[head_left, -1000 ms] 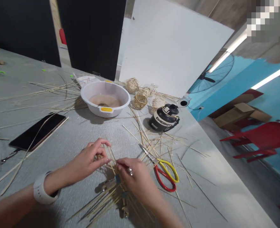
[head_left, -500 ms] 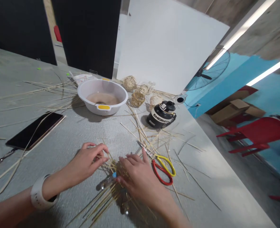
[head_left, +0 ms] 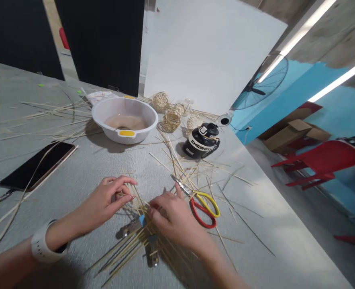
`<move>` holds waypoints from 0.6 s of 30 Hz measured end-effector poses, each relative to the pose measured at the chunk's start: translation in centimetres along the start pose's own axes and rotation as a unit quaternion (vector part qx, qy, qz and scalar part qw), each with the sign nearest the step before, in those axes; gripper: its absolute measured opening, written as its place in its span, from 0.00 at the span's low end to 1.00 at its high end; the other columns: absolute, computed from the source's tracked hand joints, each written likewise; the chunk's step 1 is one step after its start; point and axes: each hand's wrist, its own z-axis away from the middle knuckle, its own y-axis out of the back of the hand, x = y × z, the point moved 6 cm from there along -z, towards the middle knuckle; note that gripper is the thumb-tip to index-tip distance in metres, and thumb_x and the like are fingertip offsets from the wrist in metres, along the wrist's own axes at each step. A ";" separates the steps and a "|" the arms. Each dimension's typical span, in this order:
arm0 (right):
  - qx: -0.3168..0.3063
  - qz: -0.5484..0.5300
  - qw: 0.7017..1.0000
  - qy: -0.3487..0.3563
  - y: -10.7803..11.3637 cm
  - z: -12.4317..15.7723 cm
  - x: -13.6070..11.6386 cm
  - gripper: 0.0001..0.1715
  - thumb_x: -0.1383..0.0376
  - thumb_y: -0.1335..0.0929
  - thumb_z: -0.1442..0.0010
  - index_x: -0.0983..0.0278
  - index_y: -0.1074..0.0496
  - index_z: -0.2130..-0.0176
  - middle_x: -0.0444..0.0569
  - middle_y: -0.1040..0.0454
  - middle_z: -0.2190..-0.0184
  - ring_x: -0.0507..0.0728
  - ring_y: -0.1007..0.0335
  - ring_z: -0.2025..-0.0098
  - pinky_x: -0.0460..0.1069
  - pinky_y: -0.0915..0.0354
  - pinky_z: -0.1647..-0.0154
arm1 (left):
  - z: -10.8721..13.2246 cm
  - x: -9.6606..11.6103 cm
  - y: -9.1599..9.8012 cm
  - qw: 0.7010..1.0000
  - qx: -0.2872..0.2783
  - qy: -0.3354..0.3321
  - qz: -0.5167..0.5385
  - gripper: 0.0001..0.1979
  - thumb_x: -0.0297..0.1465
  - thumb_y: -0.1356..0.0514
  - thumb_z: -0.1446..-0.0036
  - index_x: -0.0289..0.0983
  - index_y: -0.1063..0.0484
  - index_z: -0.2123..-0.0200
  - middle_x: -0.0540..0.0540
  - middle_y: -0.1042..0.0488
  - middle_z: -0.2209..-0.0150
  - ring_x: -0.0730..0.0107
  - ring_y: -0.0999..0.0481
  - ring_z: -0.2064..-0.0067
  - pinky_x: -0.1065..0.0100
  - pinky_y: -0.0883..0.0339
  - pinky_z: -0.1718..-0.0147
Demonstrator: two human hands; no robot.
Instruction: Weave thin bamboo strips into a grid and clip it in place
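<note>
Thin bamboo strips [head_left: 126, 251] cross and fan out over the grey table, with a blue-topped clip [head_left: 141, 220] and a dark clip [head_left: 153, 245] lying on them. My left hand [head_left: 114, 196] is at the left of the crossing, thumb and fingers curved round thin strips. On the right side, my right hand [head_left: 171, 216] bends over the weave and its fingertips touch the strips; what lies under the palm is hidden. Beside it lie scissors [head_left: 203, 206] with one yellow and one red handle.
A white basin [head_left: 125, 120] with water stands behind, near woven balls [head_left: 171, 120] and a black bottle [head_left: 200, 142]. A phone [head_left: 39, 166] lies at the left. Loose strips spread across both sides. A red chair [head_left: 331, 160] stands beyond the table's right edge.
The view has shifted slightly. My right hand's fingers have curled in more, uncovering the dark clip. My left hand has drawn back a little from the crossing.
</note>
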 end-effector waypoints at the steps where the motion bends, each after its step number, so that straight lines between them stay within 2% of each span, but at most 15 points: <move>1: 0.009 -0.005 1.000 -0.010 -0.1 -0.1 -0.1 0.08 0.67 0.35 0.40 0.63 0.26 0.68 0.44 0.24 0.71 0.54 0.29 0.64 0.66 0.67 0.37 | 0.1 0.0 0.0 1.000 0.000 -0.003 0.000 0.13 0.37 0.47 0.36 0.43 0.38 0.49 0.53 0.24 0.67 0.62 0.29 0.56 0.59 0.45 0.52; 5: 0.037 -0.019 0.999 -0.011 -0.7 -0.6 -0.4 0.07 0.68 0.34 0.42 0.63 0.26 0.70 0.44 0.24 0.73 0.54 0.29 0.66 0.62 0.60 0.37 | 0.3 0.1 -0.2 1.000 -0.006 -0.007 0.006 0.13 0.38 0.47 0.36 0.43 0.38 0.49 0.53 0.24 0.67 0.63 0.30 0.58 0.60 0.44 0.53; 9: 0.038 -0.015 0.999 -0.012 -1.1 -0.9 -0.3 0.08 0.71 0.34 0.44 0.64 0.26 0.72 0.42 0.26 0.77 0.52 0.30 0.70 0.59 0.55 0.38 | 0.2 0.1 -0.3 1.000 -0.011 -0.014 0.009 0.14 0.39 0.47 0.36 0.44 0.38 0.49 0.54 0.24 0.67 0.63 0.30 0.57 0.61 0.44 0.54; 14: 0.054 -0.017 0.998 -0.040 -1.4 -0.9 0.1 0.09 0.71 0.35 0.46 0.63 0.26 0.74 0.41 0.27 0.79 0.51 0.32 0.75 0.57 0.52 0.39 | 0.2 0.1 -0.2 0.999 -0.016 -0.017 0.031 0.12 0.38 0.46 0.36 0.44 0.38 0.51 0.54 0.25 0.68 0.64 0.29 0.58 0.61 0.44 0.53; 18: 0.068 -0.021 0.996 -0.046 -1.3 -0.9 0.2 0.09 0.71 0.35 0.45 0.63 0.26 0.73 0.41 0.28 0.79 0.52 0.32 0.74 0.56 0.51 0.40 | 0.1 -0.4 -0.4 0.998 -0.016 -0.004 0.064 0.13 0.39 0.48 0.36 0.42 0.41 0.51 0.52 0.26 0.67 0.63 0.29 0.57 0.61 0.41 0.54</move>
